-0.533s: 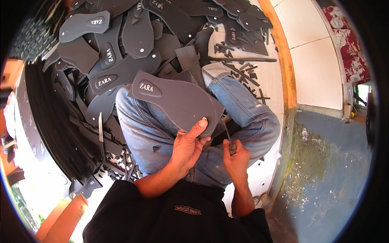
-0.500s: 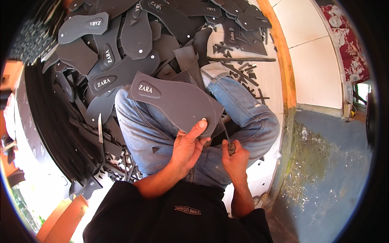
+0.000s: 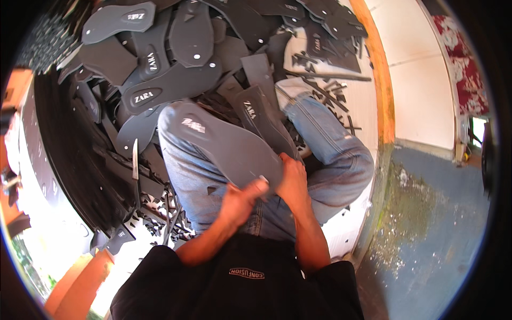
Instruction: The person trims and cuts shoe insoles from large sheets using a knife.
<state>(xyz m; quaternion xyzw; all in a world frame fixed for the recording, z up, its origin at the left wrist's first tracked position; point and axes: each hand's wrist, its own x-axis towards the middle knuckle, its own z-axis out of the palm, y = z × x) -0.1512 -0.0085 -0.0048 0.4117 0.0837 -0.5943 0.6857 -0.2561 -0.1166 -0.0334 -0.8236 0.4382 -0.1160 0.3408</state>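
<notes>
A dark grey foam sole (image 3: 224, 146) lies across my lap on blue jeans. My left hand (image 3: 242, 200) grips its near end, thumb on top. My right hand (image 3: 292, 178) is closed on the same end at the right edge; whether it also holds a tool is hidden. A second grey sole (image 3: 261, 120) leans just behind, against my right knee.
A heap of grey soles (image 3: 160, 90) and a stack of black foam sheets (image 3: 58, 149) fill the left and top. Black offcuts (image 3: 160, 218) litter the white floor. An orange edge (image 3: 381, 96) and a blue-grey concrete floor (image 3: 432, 229) lie to the right.
The sole has swung round on my lap, its printed end now further left. My right hand has come up onto the sole's near end beside the left hand.
</notes>
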